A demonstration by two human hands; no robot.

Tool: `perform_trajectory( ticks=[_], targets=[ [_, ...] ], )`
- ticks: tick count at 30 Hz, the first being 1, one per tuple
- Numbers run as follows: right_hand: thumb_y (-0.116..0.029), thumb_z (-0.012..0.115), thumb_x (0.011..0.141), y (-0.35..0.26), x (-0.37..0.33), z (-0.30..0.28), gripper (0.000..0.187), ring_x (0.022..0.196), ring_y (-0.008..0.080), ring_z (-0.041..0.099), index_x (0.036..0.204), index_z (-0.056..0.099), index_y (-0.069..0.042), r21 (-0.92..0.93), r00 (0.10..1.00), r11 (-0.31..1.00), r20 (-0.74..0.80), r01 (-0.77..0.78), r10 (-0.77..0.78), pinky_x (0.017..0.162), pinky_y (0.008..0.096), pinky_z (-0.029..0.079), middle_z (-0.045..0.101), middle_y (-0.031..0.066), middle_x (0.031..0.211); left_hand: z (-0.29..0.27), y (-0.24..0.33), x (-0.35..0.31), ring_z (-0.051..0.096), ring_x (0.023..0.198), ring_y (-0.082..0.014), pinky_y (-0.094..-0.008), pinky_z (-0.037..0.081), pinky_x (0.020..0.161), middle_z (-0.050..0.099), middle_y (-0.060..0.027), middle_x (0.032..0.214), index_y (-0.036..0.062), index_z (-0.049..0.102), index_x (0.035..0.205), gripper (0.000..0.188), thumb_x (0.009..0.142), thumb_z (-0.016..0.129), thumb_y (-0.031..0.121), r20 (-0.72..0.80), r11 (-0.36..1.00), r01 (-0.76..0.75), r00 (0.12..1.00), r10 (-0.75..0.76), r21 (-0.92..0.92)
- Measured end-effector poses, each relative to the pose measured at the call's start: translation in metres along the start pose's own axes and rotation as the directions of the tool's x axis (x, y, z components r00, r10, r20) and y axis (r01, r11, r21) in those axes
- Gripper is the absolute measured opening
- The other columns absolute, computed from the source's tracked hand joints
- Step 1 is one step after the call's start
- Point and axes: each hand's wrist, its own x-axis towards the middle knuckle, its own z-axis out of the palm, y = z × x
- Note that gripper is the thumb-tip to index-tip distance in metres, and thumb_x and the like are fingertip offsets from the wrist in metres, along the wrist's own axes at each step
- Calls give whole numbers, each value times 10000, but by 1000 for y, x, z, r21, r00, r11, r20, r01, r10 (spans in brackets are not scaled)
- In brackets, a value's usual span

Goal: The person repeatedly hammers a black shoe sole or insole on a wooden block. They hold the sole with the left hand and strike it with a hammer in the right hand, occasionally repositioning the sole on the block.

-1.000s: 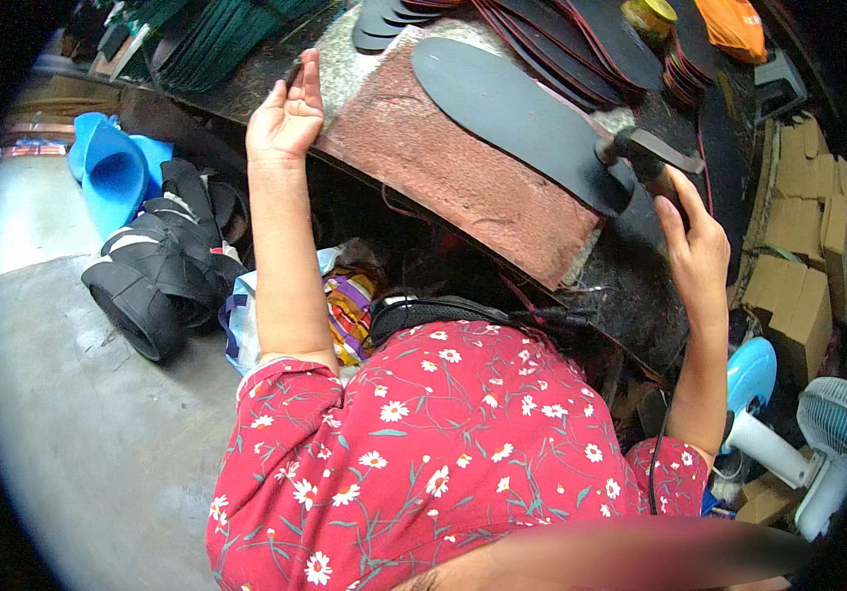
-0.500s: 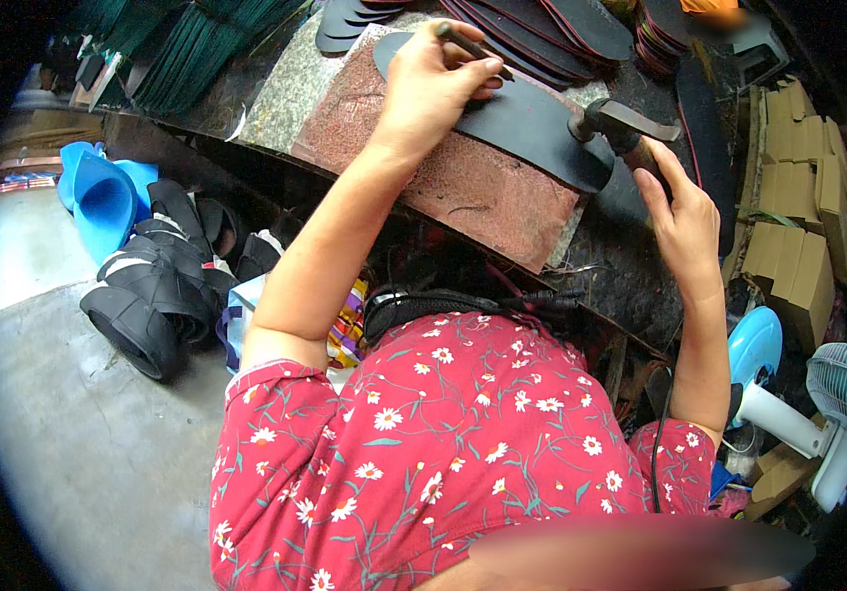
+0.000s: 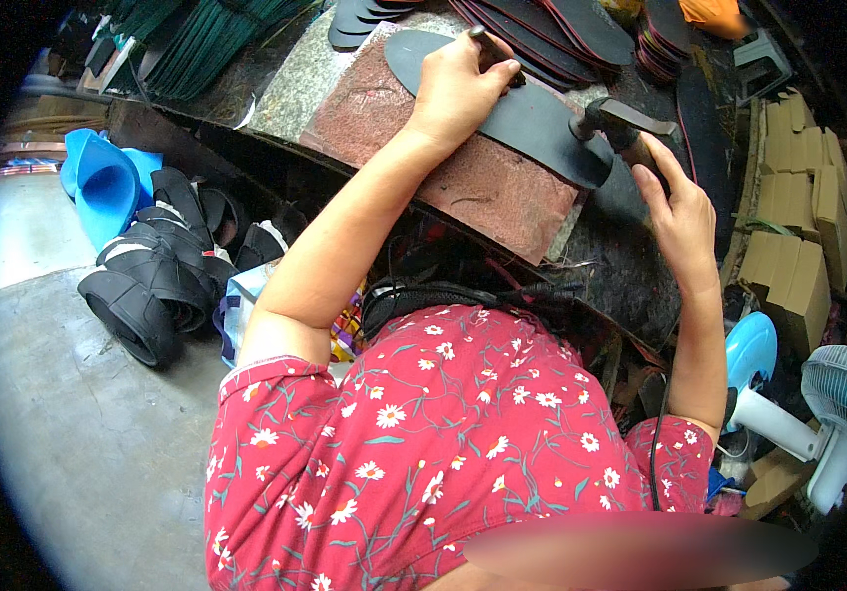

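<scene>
A black shoe sole (image 3: pixel 542 135) lies flat across a reddish, rough-surfaced board (image 3: pixel 502 209) on the bench. My left hand (image 3: pixel 461 87) rests over the sole's middle, its fingers closed round a dark rod-shaped punch (image 3: pixel 483 41). The punch's lower end is at the sole's far edge; whether it touches is hard to see. My right hand (image 3: pixel 677 212) grips the handle of a hammer (image 3: pixel 630 120). Its dark metal head hangs just over or against the sole's right end; I cannot tell which.
Stacks of black soles with red edges (image 3: pixel 532 39) lie along the bench's far side. Green strips (image 3: pixel 216 49) are piled at far left. Black shoe uppers (image 3: pixel 152 286) and a blue piece (image 3: pixel 98 182) sit below left. Cardboard boxes (image 3: pixel 788 271) and a fan (image 3: pixel 832 389) stand right.
My left hand has moved slightly right along the sole, lowering the punch toward it and bringing it more upright. My right hand and the hammer stay in nearly the same place.
</scene>
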Motion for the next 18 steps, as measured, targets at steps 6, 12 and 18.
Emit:
perform_trajectory(
  ticks=[6, 12, 18],
  targets=[
    [-304, 636, 942, -15, 16, -31, 380, 926, 211, 690, 1300, 618, -177, 152, 976, 973, -160, 175, -150, 776, 315, 517, 711, 84, 1087, 8, 4, 0, 690, 787, -328, -375, 547, 713, 681, -177, 817, 33, 636, 894, 178, 799, 740, 141, -69, 960, -220, 970, 235, 171],
    [-186, 653, 950, -25, 20, -42, 384, 662, 12, 481, 1331, 611, -161, 442, 967, 879, -244, 181, -77, 561, 166, 388, 612, -48, 818, 2, -8, 5, 700, 758, -311, -372, 555, 713, 692, -171, 804, 27, 646, 911, 161, 817, 730, 126, 42, 979, 119, 993, -113, -166],
    [-153, 659, 944, -33, 23, -33, 371, 685, 25, 525, 1311, 619, -118, 394, 942, 882, -304, 260, -141, 598, 184, 444, 644, -23, 838, 6, 1, 1, 701, 802, -299, -357, 551, 720, 695, -161, 839, 34, 623, 969, 155, 869, 679, 137, 35, 930, -253, 967, 253, 267]
  ],
)
